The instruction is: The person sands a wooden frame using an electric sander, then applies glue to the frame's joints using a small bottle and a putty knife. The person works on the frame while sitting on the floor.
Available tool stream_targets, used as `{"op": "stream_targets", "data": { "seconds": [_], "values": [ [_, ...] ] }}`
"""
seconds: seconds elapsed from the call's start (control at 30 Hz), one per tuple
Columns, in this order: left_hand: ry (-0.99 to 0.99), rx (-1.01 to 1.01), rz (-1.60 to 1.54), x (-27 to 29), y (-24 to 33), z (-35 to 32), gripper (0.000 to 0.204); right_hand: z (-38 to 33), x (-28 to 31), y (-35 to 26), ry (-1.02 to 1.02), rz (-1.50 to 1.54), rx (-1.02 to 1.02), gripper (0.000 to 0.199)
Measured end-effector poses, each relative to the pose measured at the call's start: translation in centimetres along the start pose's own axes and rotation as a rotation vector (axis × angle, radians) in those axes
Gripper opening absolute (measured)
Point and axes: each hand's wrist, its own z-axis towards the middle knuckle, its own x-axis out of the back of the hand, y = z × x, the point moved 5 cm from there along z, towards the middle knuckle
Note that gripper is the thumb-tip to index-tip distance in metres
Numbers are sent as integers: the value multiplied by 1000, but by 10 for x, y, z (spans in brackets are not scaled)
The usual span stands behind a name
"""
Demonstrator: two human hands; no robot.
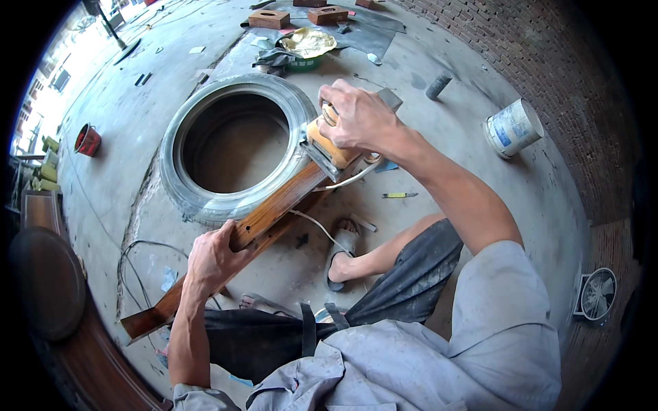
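My right hand (364,118) is wrapped round the top of a yellow-orange power sander (327,145), whose base rests on the upper end of a long brown wooden piece (284,197). A pale cord (348,180) trails from the sander. Lower down, my left hand (214,259) grips the edge of the same wooden piece, thumb on its top face near a small dark hole. The wood slants from lower left to upper right, its far part lying over the rim of a grey, dusty tire (177,147). The sander and my right hand hide its upper end.
Behind the tire stands a green basin (303,64) with cloth in it, near wooden boxes (269,19). A white bucket (514,129) and grey cylinder (439,86) are at right, a red bucket (87,140) at left. Dark cables (123,264) lie by the wood.
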Motion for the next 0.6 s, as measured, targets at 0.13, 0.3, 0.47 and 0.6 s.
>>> {"op": "stream_targets", "data": {
  "seconds": [0.13, 0.3, 0.47, 0.6],
  "values": [
    [7, -42, 11, -1, -3, 0, 40, -27, 4, 1, 43, -3, 16, 30],
    [-12, -31, 18, -1, -5, 1, 40, -37, 9, 1, -32, 15, -33, 45],
    [6, -47, 7, -5, -7, 0, 41, -12, 5, 1, -42, 28, -13, 46],
    [8, -38, 27, -3, -4, -1, 42, 6, -3, 0, -8, 2, -5, 33]
  ]
}}
